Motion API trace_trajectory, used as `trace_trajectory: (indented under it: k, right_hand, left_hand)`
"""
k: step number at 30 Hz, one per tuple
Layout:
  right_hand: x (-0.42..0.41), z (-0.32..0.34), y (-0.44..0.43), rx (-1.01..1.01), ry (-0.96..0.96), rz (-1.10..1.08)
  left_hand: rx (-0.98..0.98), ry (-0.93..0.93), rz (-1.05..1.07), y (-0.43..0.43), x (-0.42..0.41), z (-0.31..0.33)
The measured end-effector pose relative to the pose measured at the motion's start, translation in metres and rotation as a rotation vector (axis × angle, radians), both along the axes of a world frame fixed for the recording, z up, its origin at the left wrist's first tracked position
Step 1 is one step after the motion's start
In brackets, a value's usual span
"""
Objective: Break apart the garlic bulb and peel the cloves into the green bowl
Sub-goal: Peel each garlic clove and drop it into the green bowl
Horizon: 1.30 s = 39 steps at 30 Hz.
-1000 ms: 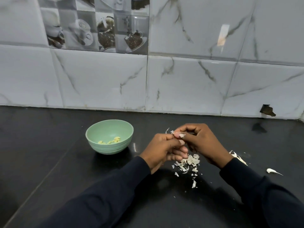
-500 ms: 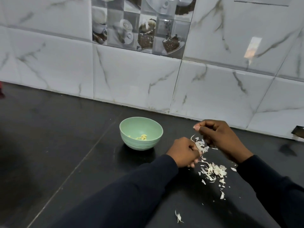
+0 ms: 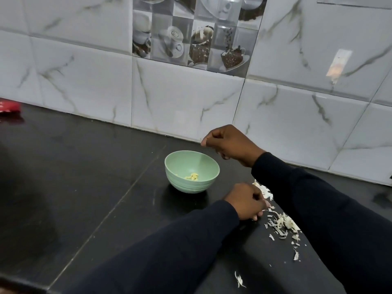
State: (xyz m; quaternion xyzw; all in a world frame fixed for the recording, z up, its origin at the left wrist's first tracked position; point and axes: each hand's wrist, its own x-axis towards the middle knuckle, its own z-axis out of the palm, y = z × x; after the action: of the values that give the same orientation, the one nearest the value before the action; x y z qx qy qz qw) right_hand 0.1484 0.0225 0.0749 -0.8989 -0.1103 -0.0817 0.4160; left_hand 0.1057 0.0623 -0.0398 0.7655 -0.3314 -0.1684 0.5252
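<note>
A wide stretch of dark tabletop (image 3: 74, 177) lies open left of the green bowl (image 3: 191, 185), reaching to a red object (image 3: 9, 107) at the far left edge. The tiled wall (image 3: 180, 107) closes the far side. The right hand (image 3: 231, 145) hovers above the bowl's far right rim; the left hand (image 3: 246, 203) sits near its right side. Both sleeves (image 3: 169, 251) cross the near right, with peel scraps (image 3: 282, 223) littering the strip between them.
</note>
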Motion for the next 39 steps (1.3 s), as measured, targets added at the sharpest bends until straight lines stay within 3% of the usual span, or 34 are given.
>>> trace_trajectory:
  k: [12,17,19,21,23,25,30,34,39]
  right_hand:
    - [-0.024,0.008,-0.017,0.096,0.045,0.049]
    - [-0.091,0.025,-0.028,0.250,0.109,0.115]
    - [-0.130,0.021,-0.040,0.390,0.281,0.202]
    - [-0.171,0.004,-0.045,0.531,0.621,0.341]
    - [-0.206,-0.028,-0.037,0.624,0.942,0.427]
    - [-0.229,-0.063,-0.024,0.688,1.057,0.391]
    - [-0.223,-0.099,-0.027,0.944,0.858,0.095]
    - [-0.178,-0.096,-0.077,0.979,0.669,-0.132]
    - [-0.142,-0.077,-0.133,0.951,0.551,-0.124]
  left_hand:
    - [-0.022,0.000,0.013,-0.003,0.005,-0.005]
    - [-0.068,0.086,0.011,-0.002,0.010,-0.005]
    - [-0.099,0.121,0.025,0.000,0.014,-0.001]
    - [-0.134,0.138,0.046,0.002,0.019,0.002]
    - [-0.222,0.294,0.062,0.002,0.019,0.004]
    - [-0.294,0.434,0.062,0.003,0.018,0.006]
    - [-0.407,0.497,0.094,0.011,0.026,0.010]
    - [-0.450,0.482,0.134,0.010,0.026,0.011]
    - [-0.400,0.426,0.109,0.008,0.018,0.013]
